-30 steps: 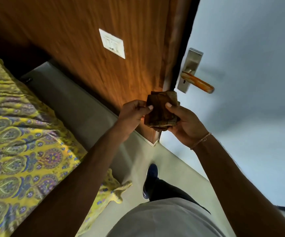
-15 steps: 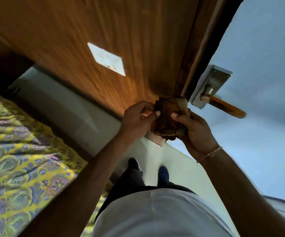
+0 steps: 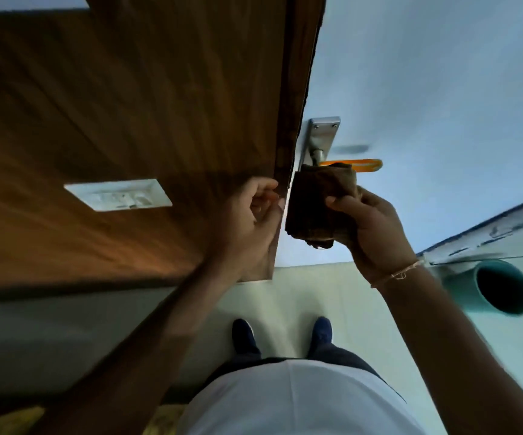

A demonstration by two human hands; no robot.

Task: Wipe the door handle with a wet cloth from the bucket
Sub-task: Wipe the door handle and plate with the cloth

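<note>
A folded brown cloth (image 3: 318, 202) is gripped in my right hand (image 3: 370, 227), its top edge touching the near end of the orange door handle (image 3: 363, 164). The handle sticks out from a silver backplate (image 3: 321, 136) on the pale blue door (image 3: 442, 89). My left hand (image 3: 250, 215) is just left of the cloth, by the edge of the brown wooden panel (image 3: 128, 105), fingers loosely curled with nothing in them. A teal bucket (image 3: 498, 287) stands on the floor at the right.
A white switch plate (image 3: 118, 194) is set in the wooden panel. My two dark shoes (image 3: 282, 335) stand on the pale floor (image 3: 301, 293) below the hands. A bit of yellow patterned fabric (image 3: 9, 422) shows at the bottom left.
My left hand has let go of the cloth. My right hand has raised the cloth up to the door handle. The view has swung right, bringing the bucket in.
</note>
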